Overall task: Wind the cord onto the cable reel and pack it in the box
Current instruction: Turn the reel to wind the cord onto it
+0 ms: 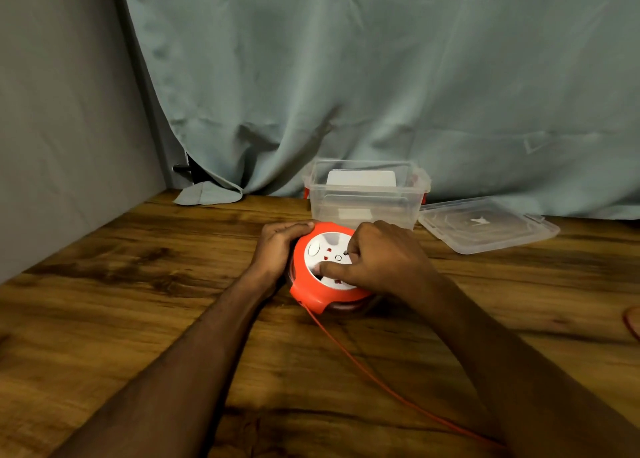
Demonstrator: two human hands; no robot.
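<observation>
Cable reel: the orange cable reel (323,270) with its white socket face (329,260) lay flat on the wooden table (138,302), just in front of the box.
Left hand: the left hand (277,250) curled round the reel's left rim, fingers over the far edge, steadying it.
Right hand: the right hand (381,260) rested on the socket face, fingers curled, thumb pressed flat on the white plate; it seemed to pinch a small winding knob, though the knob itself was mostly hidden.
Cord: an orange cord (381,378) ran out from the reel's near edge across the table toward the lower right, passing under the right forearm; much of it was not yet wound.
Box: the clear plastic box (363,194) stood open behind the reel, with its lid (485,224) lying flat to the right of it.
Risk, snagging: the cord could catch under the right forearm and stall the winding.
Risk, slipping: if the left hand loosened, the whole reel would likely turn with the face instead of drawing cord in.
Risk, jamming: slack fed unevenly could bunch at the reel's slot.
Risk, box: a sudden tug might shove the reel against the box.
</observation>
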